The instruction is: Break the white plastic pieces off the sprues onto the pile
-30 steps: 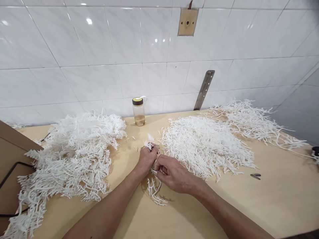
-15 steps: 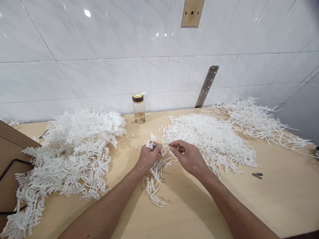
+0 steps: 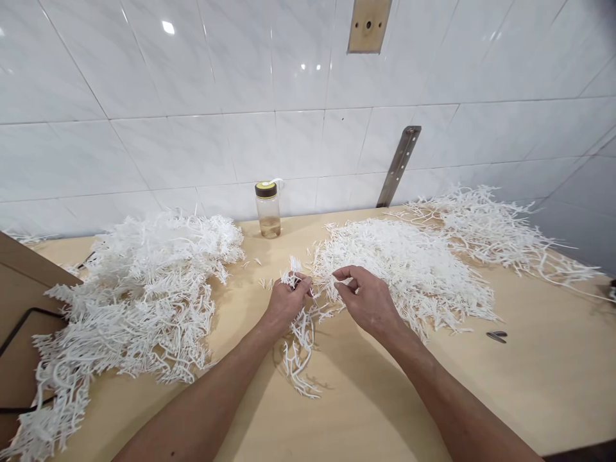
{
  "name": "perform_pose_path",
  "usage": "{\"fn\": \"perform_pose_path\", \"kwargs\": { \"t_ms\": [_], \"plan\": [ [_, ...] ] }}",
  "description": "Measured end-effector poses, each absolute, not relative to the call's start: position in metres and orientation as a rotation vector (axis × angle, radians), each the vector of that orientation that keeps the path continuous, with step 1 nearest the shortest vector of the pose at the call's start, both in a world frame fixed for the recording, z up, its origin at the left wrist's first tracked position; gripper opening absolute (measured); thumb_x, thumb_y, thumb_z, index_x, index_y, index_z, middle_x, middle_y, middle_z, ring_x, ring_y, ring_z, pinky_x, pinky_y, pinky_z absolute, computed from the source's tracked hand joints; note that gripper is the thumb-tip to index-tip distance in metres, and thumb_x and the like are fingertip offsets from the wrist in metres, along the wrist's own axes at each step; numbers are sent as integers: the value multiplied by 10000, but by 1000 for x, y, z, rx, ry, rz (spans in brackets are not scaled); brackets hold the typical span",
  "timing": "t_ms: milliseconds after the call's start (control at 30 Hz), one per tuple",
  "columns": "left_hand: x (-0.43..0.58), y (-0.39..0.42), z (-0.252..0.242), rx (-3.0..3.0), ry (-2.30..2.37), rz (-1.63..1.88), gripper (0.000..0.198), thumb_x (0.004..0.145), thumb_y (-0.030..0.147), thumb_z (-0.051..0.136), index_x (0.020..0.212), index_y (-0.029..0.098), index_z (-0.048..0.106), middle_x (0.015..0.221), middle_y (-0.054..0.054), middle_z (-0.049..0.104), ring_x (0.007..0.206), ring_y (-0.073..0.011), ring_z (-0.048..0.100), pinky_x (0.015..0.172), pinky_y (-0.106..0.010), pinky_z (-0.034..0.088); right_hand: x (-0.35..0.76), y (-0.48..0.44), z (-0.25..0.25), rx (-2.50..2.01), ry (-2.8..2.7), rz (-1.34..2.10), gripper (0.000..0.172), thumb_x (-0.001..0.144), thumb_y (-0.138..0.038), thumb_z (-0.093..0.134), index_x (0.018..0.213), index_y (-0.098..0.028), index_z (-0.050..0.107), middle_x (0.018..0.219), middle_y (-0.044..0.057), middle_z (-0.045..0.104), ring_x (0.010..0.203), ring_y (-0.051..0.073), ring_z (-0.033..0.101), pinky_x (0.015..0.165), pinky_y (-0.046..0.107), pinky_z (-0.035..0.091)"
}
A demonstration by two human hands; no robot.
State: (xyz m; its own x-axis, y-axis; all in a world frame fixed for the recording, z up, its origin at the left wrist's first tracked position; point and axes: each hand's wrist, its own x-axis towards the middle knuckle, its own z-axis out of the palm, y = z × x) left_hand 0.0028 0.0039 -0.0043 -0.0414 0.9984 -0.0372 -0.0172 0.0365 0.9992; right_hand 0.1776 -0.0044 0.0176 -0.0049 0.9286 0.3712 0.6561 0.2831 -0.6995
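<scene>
Pinched in my left hand (image 3: 287, 300) is a white branching plastic sprig (image 3: 294, 264), its thin tips fanning out above the fingers. Below that hand, more white branched strands (image 3: 299, 366) lie on the table, some partly hidden under the wrist. My right hand (image 3: 363, 298) is a short way to the right, at the near left edge of a broad heap of small white sprigs (image 3: 409, 263). Its thumb and forefinger are brought close together; whatever may be between their tips blends into the white heap behind.
A large pile of white sprigs (image 3: 144, 301) covers the left side. Longer strands (image 3: 500, 231) lie at the back right. A drinking bottle (image 3: 268, 212) stands near the tiled wall, a perforated metal strip (image 3: 399, 167) leans there, and small metal snips (image 3: 496, 336) lie at right.
My right hand has drawn slightly to the right, away from my left hand, so the gap between them is wider. My left hand keeps its hold on the sprig.
</scene>
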Motion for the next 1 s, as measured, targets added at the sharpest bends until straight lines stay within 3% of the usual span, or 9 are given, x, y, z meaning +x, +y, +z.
{"fn": "perform_pose_path", "kwargs": {
  "t_ms": [333,567,1000],
  "plan": [
    [2,4,-3,1151,1265,1202,382,720,509,713,650,147,615,404,75,377,380,-66,329,411,-206,241,177,-5,16,-1396,-1800,433,211,857,-327,540,935,-203,691,743,36,689,584,165,589,613,306,468],
    [2,3,-3,1138,1287,1175,392,717,512,718,644,145,602,396,82,352,377,-66,313,408,-212,245,160,-13,12,-1348,-1890,702,242,863,-348,550,981,-190,691,913,56,737,641,158,614,616,292,479],
    [4,1,0,1139,1354,1165,352,768,439,661,585,170,527,382,84,336,367,-62,280,393,-210,231,154,-13,2,-1362,-1835,817,161,847,-329,579,829,-202,677,752,18,709,652,171,625,601,284,464]
  ]
}}
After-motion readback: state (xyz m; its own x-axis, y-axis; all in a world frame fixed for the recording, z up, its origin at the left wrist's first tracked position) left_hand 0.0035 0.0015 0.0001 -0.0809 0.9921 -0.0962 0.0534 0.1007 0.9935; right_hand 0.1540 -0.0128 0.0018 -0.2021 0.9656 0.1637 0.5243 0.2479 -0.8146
